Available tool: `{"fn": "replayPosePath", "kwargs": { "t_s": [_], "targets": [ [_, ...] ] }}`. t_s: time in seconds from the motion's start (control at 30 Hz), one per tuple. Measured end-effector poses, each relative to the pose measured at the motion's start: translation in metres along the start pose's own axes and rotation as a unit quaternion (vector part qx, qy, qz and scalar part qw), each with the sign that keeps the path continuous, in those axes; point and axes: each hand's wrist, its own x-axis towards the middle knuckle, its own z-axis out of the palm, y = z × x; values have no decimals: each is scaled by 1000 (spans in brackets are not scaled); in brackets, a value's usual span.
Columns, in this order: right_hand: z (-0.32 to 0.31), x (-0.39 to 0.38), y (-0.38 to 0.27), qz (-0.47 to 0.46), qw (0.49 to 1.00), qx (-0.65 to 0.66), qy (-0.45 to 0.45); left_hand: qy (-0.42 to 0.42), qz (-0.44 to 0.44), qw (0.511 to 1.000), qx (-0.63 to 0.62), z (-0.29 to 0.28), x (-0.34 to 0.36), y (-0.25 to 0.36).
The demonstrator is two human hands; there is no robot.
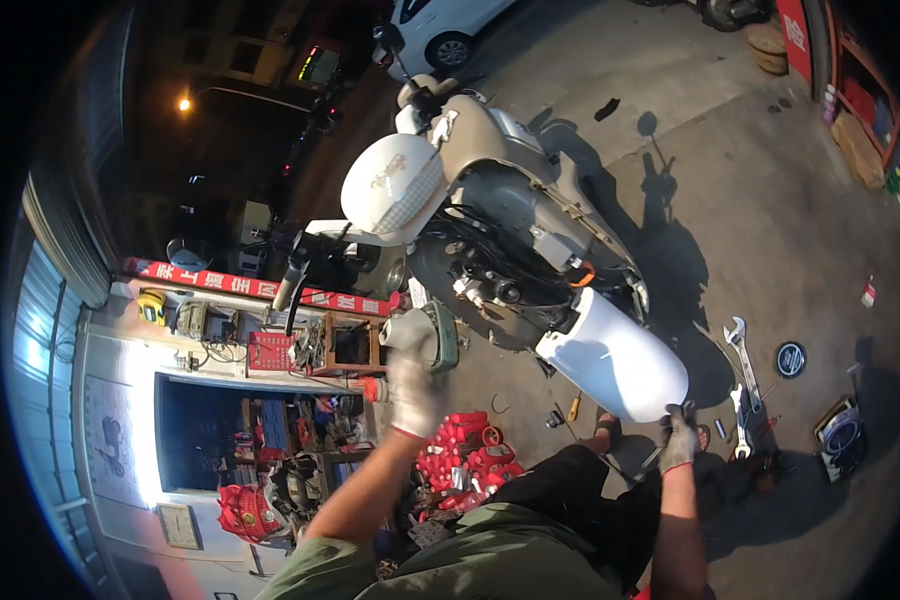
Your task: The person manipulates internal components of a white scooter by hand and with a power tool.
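My left hand (416, 392), in a pale work glove, is raised left of the scooter beside a grey-green rounded object (444, 338). Blur over its fingers hides whether it grips that object. A smooth white curved body panel (620, 358) sticks out from the partly stripped scooter (515, 270) toward me. My right hand (679, 438), also gloved with dark fingertips, has its fingers closed at the panel's near end. Thin metal rods (625, 474) show just left of that hand. Exposed black wiring and parts (485, 270) lie ahead of the panel.
Large wrenches (740, 370) and a round black lid (791, 360) lie on the concrete to the right. A yellow-handled screwdriver (574, 407) is near my feet. Red packages (460, 455) and crowded shelves (320, 430) stand left. A white car (455, 30) is parked beyond.
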Motion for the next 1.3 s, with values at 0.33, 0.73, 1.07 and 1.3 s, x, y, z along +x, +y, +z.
{"fn": "replayPosePath", "kwargs": {
  "t_s": [0.33,0.73,1.07,1.3],
  "targets": [
    [-71,187,68,30,979,-144,144,101,-233,915,313,-66,110,-184],
    [-72,134,190,-80,952,-240,174,76,-274,942,179,50,156,-356],
    [-28,84,237,-108,971,-49,206,-4,-319,940,119,104,206,-395],
    [-83,123,294,-10,970,240,38,-27,-302,947,108,123,222,-409]
  ]
}}
